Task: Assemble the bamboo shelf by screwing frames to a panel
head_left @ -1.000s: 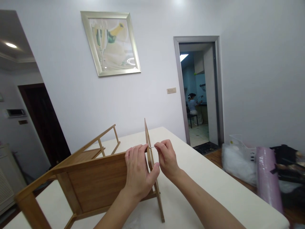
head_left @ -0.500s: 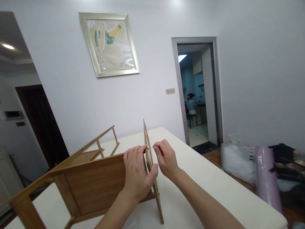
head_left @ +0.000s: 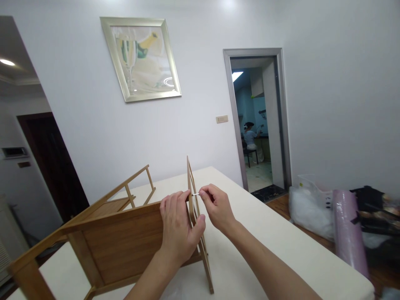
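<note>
A brown wooden shelf unit point(head_left: 125, 246) lies on its side on the white table, its panel facing me. At its right end stands a narrow wooden side frame point(head_left: 207, 266), seen nearly edge-on. My left hand point(head_left: 178, 227) wraps over the corner where panel and frame meet, fingers on the top edge and thumb against the frame. Just right of it, my right hand point(head_left: 216, 205) pinches a thin silvery metal rod point(head_left: 196, 194). The rod's other end meets the side frame. Its end inside my fingers is hidden, so its exact kind is unclear.
The white table point(head_left: 265, 250) runs to the wall, under a framed picture point(head_left: 140, 99). On the floor at right are a plastic-wrapped pink roll point(head_left: 348, 233), a white basket point(head_left: 315, 189) and dark items. A person point(head_left: 250, 136) sits beyond the doorway.
The view has shifted slightly. More of the metal rod shows between my right fingers and the frame. Both hands stay in nearly the same place.
</note>
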`<state>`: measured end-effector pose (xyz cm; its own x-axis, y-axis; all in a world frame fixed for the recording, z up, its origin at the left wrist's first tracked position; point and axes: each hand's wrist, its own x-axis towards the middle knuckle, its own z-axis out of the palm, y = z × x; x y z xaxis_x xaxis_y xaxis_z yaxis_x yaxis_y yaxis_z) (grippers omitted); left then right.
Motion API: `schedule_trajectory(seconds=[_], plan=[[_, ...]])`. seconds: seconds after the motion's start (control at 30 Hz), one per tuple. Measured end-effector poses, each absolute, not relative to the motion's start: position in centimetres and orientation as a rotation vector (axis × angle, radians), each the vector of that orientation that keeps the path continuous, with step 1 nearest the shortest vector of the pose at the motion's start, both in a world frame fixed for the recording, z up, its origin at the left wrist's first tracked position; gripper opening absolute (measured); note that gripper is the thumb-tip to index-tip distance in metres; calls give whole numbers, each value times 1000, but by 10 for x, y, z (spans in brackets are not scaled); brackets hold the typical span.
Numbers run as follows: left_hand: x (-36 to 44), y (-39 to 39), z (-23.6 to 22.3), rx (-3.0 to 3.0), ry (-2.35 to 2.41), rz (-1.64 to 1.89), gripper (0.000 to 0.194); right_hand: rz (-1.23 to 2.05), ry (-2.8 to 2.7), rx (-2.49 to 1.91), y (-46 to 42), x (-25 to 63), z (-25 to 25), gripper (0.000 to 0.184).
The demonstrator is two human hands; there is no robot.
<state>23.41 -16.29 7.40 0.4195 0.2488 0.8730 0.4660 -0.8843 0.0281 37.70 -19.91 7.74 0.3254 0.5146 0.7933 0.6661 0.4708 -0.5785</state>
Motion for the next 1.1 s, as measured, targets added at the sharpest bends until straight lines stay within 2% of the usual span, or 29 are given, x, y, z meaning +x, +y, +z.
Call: schedule_trajectory(seconds=[0.3, 0.73, 1.1], plan=[[235, -165, 76, -2457, -630, -1477, 44, 133, -1311, -1175, -203, 380, 87, 24], [235, -164, 75, -2451, -632, -1461, 46, -110, -1377, -1179, -208, 378, 88, 21], [236, -164, 74, -2442, -623, -1475, 45, 38, -1379, -1246, -206, 382, 96, 19]])
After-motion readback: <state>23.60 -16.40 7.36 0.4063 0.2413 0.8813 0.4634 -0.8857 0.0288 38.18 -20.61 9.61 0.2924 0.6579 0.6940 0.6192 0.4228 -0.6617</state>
